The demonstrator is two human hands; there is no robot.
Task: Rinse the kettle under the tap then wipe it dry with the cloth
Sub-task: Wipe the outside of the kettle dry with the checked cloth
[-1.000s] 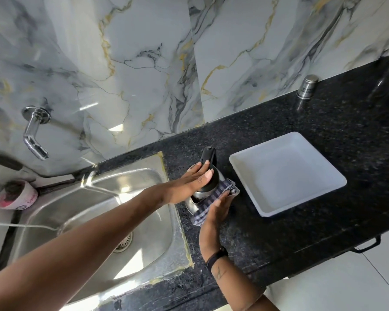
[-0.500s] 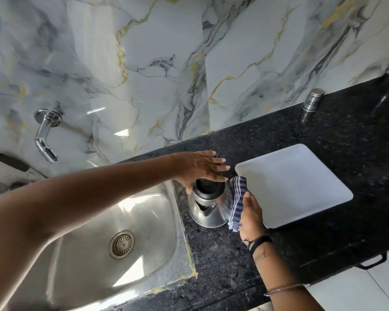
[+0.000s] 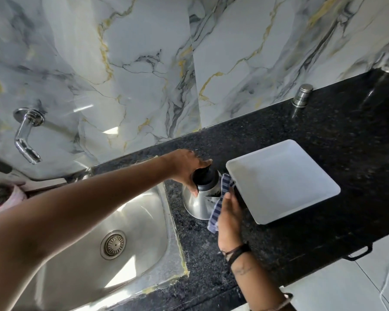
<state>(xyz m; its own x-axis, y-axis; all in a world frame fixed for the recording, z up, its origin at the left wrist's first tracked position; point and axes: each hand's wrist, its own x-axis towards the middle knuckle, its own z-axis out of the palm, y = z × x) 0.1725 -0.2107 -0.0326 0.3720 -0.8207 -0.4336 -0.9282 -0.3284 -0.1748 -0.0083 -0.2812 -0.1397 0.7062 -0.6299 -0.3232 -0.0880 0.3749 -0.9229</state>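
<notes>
one conical steel kettle (image 3: 197,205) on speckled table (image 3: 285,250): left hand (image 3: 184,168) grips its black top, right hand (image 3: 230,213) presses striped cloth (image 3: 225,184) flat against it.

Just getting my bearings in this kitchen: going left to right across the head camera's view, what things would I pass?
Tap → sink drain → kettle → white tray.

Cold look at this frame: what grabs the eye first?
The steel kettle on the black counter, just right of the sink: the left hand grips its black top while the right hand presses a striped cloth against its side. Next, the white tray to its right.
</notes>
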